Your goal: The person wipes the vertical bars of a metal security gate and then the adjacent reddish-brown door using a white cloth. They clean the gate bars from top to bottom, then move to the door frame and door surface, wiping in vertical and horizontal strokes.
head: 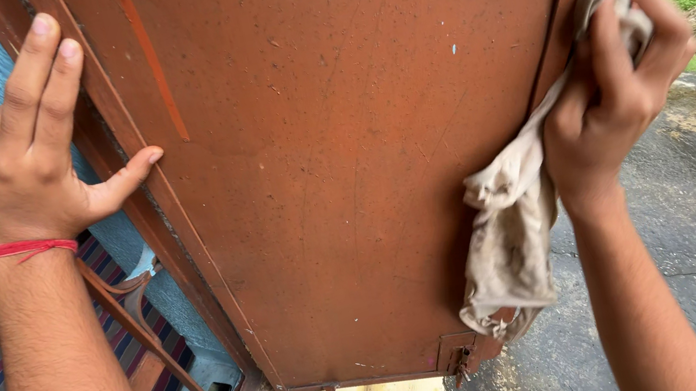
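The right hand (621,95) has its fingers closed round a grey rag (515,223), pressing it on the right edge of the brown metal door (340,149), while the left hand (26,152), fingers open and holding nothing, steadies the left edge.

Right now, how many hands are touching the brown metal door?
2: the left hand rests on the brown metal door's left edge; the right hand presses a beige cloth against its right edge.
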